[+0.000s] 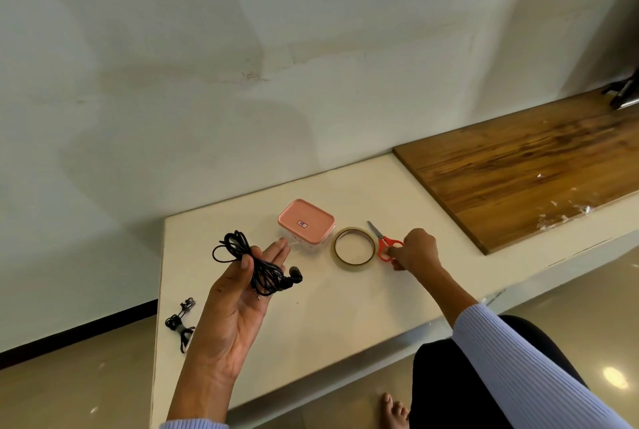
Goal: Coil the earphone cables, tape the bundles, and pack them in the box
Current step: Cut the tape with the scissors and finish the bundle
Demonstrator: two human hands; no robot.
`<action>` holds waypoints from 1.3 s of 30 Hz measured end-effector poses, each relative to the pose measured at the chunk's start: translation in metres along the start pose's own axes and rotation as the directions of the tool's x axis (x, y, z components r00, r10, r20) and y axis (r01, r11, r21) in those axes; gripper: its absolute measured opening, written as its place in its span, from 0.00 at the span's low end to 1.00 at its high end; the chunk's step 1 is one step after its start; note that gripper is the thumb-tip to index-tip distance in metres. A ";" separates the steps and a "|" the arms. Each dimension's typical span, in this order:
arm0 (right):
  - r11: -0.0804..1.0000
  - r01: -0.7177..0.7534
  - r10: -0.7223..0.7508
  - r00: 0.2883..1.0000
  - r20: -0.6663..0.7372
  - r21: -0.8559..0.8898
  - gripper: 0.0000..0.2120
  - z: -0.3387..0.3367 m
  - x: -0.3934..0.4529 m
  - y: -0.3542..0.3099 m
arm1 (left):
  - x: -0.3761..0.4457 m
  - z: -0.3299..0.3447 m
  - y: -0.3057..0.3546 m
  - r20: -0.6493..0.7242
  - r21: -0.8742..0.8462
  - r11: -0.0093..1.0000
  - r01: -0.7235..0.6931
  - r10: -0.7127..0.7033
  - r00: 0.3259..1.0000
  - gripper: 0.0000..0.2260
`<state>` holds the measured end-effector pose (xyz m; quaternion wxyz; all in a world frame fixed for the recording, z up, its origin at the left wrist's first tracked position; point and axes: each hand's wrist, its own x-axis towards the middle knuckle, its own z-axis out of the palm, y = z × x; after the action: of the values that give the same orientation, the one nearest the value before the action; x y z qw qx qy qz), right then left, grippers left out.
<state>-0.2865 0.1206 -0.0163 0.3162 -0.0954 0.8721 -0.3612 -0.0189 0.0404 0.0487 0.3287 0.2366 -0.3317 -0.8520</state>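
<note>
The left hand [238,293] is pinning the coiled earphones [256,264] under its thumb while the right hand [416,250] is gripping the scissors [385,242], so the coil should be kept tight for taping.

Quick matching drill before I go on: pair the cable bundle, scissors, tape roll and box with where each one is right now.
Things:
1. cable bundle
2. scissors
3. tape roll
4. box

Places:
A. lying flat between box and scissors
B. under the right hand
C. lid on, behind the tape
D. held in the left hand

Pairs: 1-D, 2-B, 3-A, 4-C
</note>
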 end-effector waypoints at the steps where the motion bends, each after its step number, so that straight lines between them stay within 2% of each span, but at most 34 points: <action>1: 0.994 0.033 -0.034 0.999 -0.007 -0.102 0.15 0.000 -0.003 -0.002 | 0.000 0.000 0.000 0.001 -0.006 1.000 0.002 -0.002 1.000 0.19; 5: 0.878 0.237 -0.249 0.968 0.026 -0.416 0.15 0.001 -0.031 -0.014 | 0.000 0.000 0.001 -0.017 -0.003 1.000 0.007 -0.007 1.000 0.19; 8: 0.804 0.356 -0.358 0.929 0.091 -0.476 0.17 0.008 -0.057 -0.017 | 0.001 0.002 0.001 -0.029 0.014 1.000 0.004 -0.003 1.000 0.19; 12: 0.759 0.380 -0.375 0.919 0.121 -0.528 0.18 0.021 -0.071 -0.005 | 0.002 -0.002 0.001 -0.029 -0.015 1.000 0.002 -0.003 1.000 0.19; 15: 0.800 0.475 -0.452 0.879 0.151 -0.366 0.17 0.031 -0.072 -0.002 | 0.001 -0.003 0.001 -0.018 0.000 1.000 0.010 -0.010 1.000 0.18; 17: 0.829 0.546 -0.517 0.831 0.206 -0.123 0.11 0.039 -0.080 -0.008 | 0.001 -0.003 0.002 -0.027 0.003 1.000 0.014 -0.014 1.000 0.18; 18: 0.856 0.514 -0.509 0.823 0.252 0.053 0.09 0.044 -0.087 -0.013 | 0.001 -0.003 0.002 -0.035 -0.004 1.000 0.016 -0.016 0.999 0.18; 20: 0.872 0.326 -0.456 0.810 0.367 0.365 0.11 0.049 -0.101 -0.021 | 0.002 -0.002 0.003 -0.041 -0.013 1.000 0.024 -0.024 0.999 0.19; 23: 0.820 0.078 -0.401 0.785 0.473 0.567 0.19 0.055 -0.112 -0.028 | 0.001 -0.003 0.003 -0.062 0.011 1.000 0.029 -0.029 0.998 0.20; 25: 0.782 0.005 -0.395 0.778 0.488 0.624 0.22 0.057 -0.114 -0.033 | 0.002 -0.003 0.003 -0.071 0.024 0.999 0.030 -0.028 0.997 0.20; 28: 0.774 0.032 -0.414 0.781 0.467 0.633 0.24 0.059 -0.115 -0.036 | 0.002 -0.005 0.004 -0.061 0.041 0.999 0.027 -0.024 0.998 0.19; 31: 0.777 0.065 -0.416 0.799 0.433 0.626 0.21 0.061 -0.114 -0.035 | 0.000 -0.006 0.004 -0.026 0.048 0.998 0.043 -0.042 0.999 0.18; 34: 0.758 0.038 -0.392 0.824 0.409 0.651 0.19 0.059 -0.111 -0.034 | -0.002 -0.004 0.005 0.006 0.062 0.997 0.051 -0.051 0.999 0.17; 39: 0.756 0.009 -0.377 0.823 0.425 0.654 0.16 0.056 -0.111 -0.034 | -0.001 -0.005 0.005 -0.049 0.060 0.998 0.023 -0.020 0.999 0.19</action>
<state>-0.1672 0.1079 0.0306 0.5176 -0.1747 0.5627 -0.6205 -0.0136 0.0363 0.0488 0.3201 0.2707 -0.3464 -0.8392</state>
